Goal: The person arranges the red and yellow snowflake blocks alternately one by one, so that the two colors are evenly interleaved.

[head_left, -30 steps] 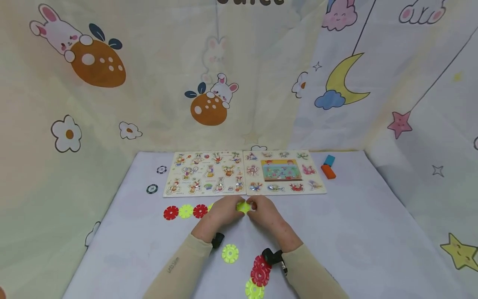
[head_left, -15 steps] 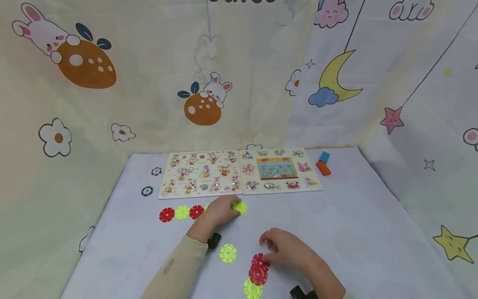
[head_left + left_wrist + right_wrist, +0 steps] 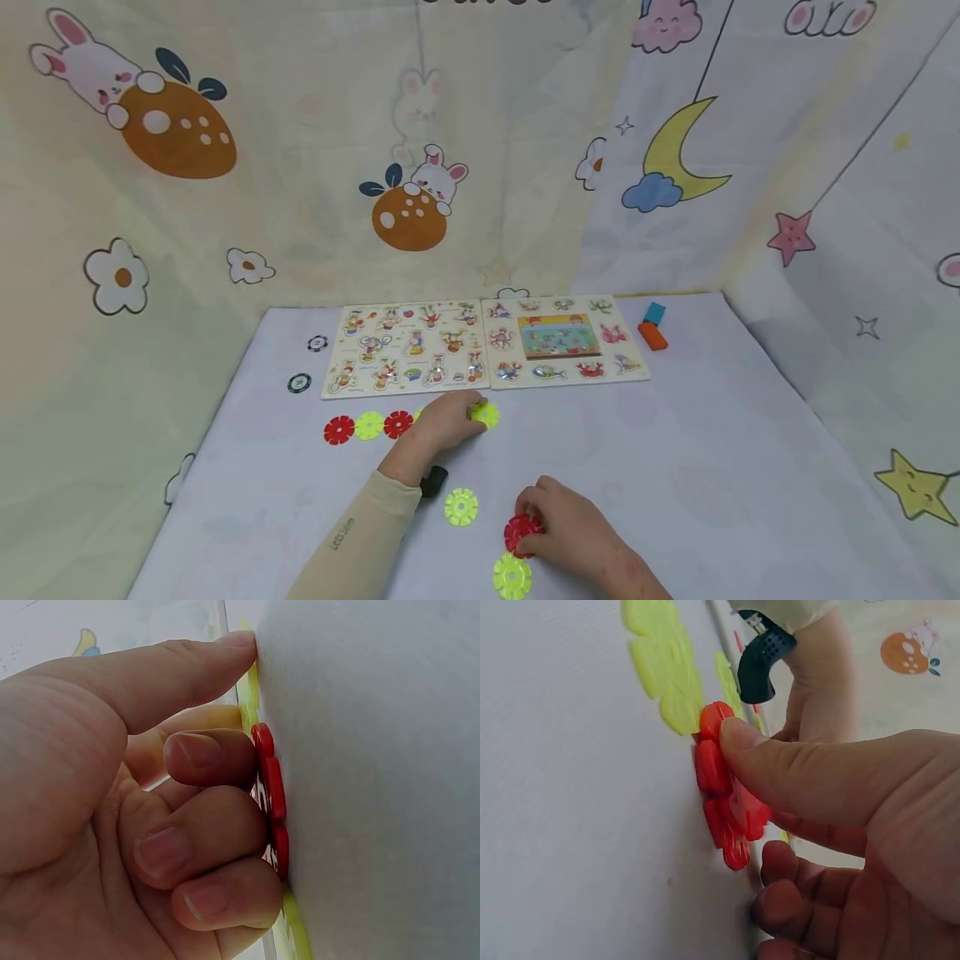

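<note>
My left hand (image 3: 444, 419) holds a yellow-green snowflake disc (image 3: 487, 415) between thumb and index finger at the right end of a row on the table. Its other fingers curl over a red disc (image 3: 275, 787) in the left wrist view. Further left in the row lie a red disc (image 3: 339, 430) and a yellow-green one (image 3: 369, 425); part of the row is hidden by the hand. Nearer me, my right hand (image 3: 576, 529) pinches a red snowflake disc (image 3: 516, 535). Overlapping red pieces (image 3: 714, 769) show under its thumb. A yellow-green disc (image 3: 512, 577) lies just below it.
Another yellow-green disc (image 3: 461, 507) lies between the forearms. Two picture puzzle boards (image 3: 408, 387) (image 3: 566, 382) stand side by side at the back. Two round chips (image 3: 299, 383) are at left, an orange block (image 3: 652, 337) and a blue block (image 3: 655, 313) at right.
My right hand has left the yellow-green disc at the row's end, come back toward me and taken hold of a red disc. The left hand stays at the row.
</note>
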{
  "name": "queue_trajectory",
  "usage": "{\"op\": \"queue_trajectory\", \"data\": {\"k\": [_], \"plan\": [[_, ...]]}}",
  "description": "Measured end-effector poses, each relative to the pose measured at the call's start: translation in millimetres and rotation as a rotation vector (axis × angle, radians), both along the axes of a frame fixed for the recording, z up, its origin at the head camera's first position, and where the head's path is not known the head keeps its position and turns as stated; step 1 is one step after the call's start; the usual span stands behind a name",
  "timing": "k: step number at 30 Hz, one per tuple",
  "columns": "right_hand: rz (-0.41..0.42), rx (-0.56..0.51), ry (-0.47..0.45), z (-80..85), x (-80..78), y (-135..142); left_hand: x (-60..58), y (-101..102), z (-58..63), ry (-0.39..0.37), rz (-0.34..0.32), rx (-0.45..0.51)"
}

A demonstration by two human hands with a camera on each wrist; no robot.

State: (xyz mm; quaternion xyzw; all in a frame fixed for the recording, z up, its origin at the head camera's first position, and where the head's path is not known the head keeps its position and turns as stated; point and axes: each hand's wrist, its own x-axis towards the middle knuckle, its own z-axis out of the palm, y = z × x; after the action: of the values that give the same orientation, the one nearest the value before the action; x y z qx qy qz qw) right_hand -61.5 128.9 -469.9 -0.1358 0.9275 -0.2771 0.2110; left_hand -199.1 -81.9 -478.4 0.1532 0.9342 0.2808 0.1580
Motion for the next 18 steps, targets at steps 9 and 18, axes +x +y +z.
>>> {"op": "queue_trajectory", "data": {"k": [9,18], "plan": [[-0.124,-0.308,-0.139,24.3,-10.8,9,0.9,1,-1.5,0.000,0.005,-0.005],[-0.301,-0.249,-0.012,25.1,-62.8,18,0.8,1,-0.1,0.021,0.006,-0.029]]}}
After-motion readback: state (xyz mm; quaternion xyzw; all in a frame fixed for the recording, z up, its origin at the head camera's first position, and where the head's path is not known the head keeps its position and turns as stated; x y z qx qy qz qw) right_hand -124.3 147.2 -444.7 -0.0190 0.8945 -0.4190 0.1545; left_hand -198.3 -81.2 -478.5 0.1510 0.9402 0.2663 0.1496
